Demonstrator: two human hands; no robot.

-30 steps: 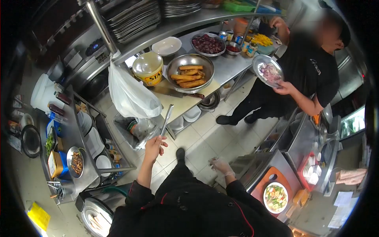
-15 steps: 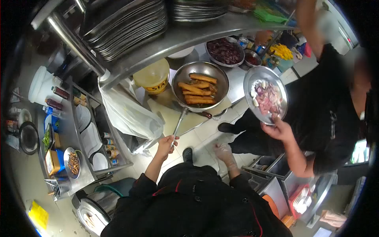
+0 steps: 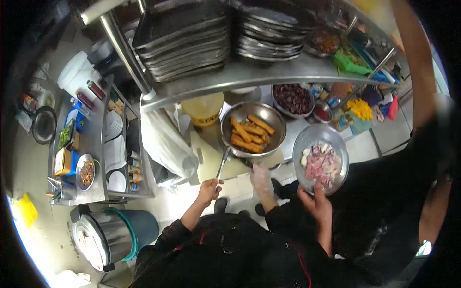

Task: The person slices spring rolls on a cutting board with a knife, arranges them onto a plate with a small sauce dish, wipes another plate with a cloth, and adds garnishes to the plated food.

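Note:
My left hand (image 3: 210, 191) is closed around the long handle of a steel frying pan (image 3: 280, 120). Several golden-brown fried rolls (image 3: 249, 132) lie in the pan, which rests over a pale cutting board (image 3: 206, 156). My right hand (image 3: 261, 178), in a clear plastic glove, is at the counter's front edge just below the pan. Its fingers point forward and look loosely apart; a dark knife handle lies close by, and I cannot tell whether they touch. To the right, a co-worker's hand (image 3: 317, 204) holds a metal bowl (image 3: 338, 139) of raw sliced meat (image 3: 322, 165) with white pieces.
A shelf (image 3: 269, 74) with stacked metal trays (image 3: 187, 43) overhangs the counter. Behind the pan stand a yellowish tub (image 3: 204, 108) and a bowl of dark red pieces (image 3: 292, 100). A white plastic bag (image 3: 168, 139) hangs at left. The co-worker stands close on my right.
My right hand has moved forward to the counter edge. The co-worker's bowl is lower in view, nearer me. The pan stays on the counter in my left hand; the view has shifted.

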